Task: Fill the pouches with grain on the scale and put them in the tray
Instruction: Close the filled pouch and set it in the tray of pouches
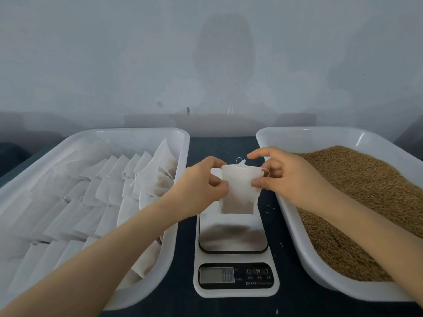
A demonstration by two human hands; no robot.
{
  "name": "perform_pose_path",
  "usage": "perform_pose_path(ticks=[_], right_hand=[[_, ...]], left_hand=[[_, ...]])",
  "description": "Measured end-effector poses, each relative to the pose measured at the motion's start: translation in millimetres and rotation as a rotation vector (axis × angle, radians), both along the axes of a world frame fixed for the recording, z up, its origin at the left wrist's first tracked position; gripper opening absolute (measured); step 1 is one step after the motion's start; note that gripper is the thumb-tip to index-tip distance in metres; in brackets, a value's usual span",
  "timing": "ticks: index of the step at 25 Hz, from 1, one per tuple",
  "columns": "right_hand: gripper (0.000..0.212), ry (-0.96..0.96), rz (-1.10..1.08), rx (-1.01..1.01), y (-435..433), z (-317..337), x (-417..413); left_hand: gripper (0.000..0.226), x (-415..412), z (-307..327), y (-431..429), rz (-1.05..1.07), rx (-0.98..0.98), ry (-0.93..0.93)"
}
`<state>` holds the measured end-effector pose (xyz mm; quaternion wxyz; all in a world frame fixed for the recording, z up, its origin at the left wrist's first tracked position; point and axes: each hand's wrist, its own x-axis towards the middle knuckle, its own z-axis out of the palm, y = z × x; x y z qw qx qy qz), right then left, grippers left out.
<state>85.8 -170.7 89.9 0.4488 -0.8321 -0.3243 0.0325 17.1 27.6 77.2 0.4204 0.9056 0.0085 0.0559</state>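
Note:
A white fabric pouch (238,193) with brown grain in its lower part hangs above the far end of the scale (233,234). My left hand (203,177) pinches its upper left edge. My right hand (281,172) pinches its upper right edge, where a thin drawstring loops out. The pouch is off the steel platform and the scale's display reads 0.0. On the left, a white tray (146,291) holds rows of flat white pouches (91,202), with a few grain-filled ones along its right side. Loose brown grain (357,197) fills a white tray (293,225) on the right.
The scale stands between the two trays on a dark tabletop (183,259). A few stray grains (272,208) lie on the tabletop to the right of the scale. A pale wall rises behind the table.

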Motion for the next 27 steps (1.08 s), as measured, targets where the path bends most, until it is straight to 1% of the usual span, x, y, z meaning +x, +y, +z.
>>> perform_pose_path(ticks=[3,5,7,9,12,16,19,23,27], right_hand=[[0.047,-0.04,0.045,-0.09,1,-6,-1],[0.046,-0.065,0.072,-0.17,2,-8,-1],[0.046,-0.088,0.083,-0.243,1,-10,0],[0.044,-0.106,0.088,-0.26,0,-11,-1],[0.042,-0.106,0.104,-0.232,-1,-10,-1],[0.041,-0.117,0.113,-0.259,-2,-12,0],[0.042,-0.126,0.116,-0.279,-2,-11,-1],[0.042,-0.119,0.106,-0.277,-2,-11,0],[0.04,-0.102,0.106,-0.26,-2,-12,0]], left_hand=[[0.01,-1,3,1,-0.046,0.116,0.057],[0.019,-1,3,1,-0.05,0.234,0.087],[0.017,-1,3,0,-0.061,0.272,0.1],[0.011,0,3,0,-0.074,0.248,0.093],[0.009,-1,4,1,-0.052,0.174,0.079],[0.025,-2,6,2,-0.075,0.181,0.128],[0.018,-3,7,2,-0.1,0.191,0.136],[0.032,-3,9,2,-0.098,0.14,0.149],[0.034,-4,8,2,-0.101,0.135,0.161]])
